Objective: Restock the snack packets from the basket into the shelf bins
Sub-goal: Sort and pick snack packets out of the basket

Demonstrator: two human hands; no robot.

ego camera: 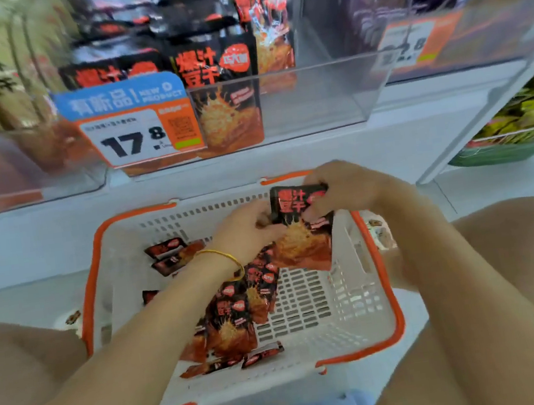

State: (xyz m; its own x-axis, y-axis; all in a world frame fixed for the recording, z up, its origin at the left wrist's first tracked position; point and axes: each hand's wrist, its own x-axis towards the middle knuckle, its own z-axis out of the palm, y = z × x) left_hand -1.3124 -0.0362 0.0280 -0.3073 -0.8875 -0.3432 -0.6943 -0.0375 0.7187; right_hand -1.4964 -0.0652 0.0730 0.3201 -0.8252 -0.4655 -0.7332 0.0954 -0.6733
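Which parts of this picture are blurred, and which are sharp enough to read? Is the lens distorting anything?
Head view: the upper shelf packets and both side edges are smeared; the price tag and the packet held by the left hand and right hand read clearly; the basket rim bows from the wide lens; light is soft, without hard shadows.

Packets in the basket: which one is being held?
The upright packet held by the left hand and right hand; the others lie loose in the basket.

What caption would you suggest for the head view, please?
Left hand and right hand grip a black-and-orange snack packet over the white slotted plastic basket, below the clear plastic shelf bin.
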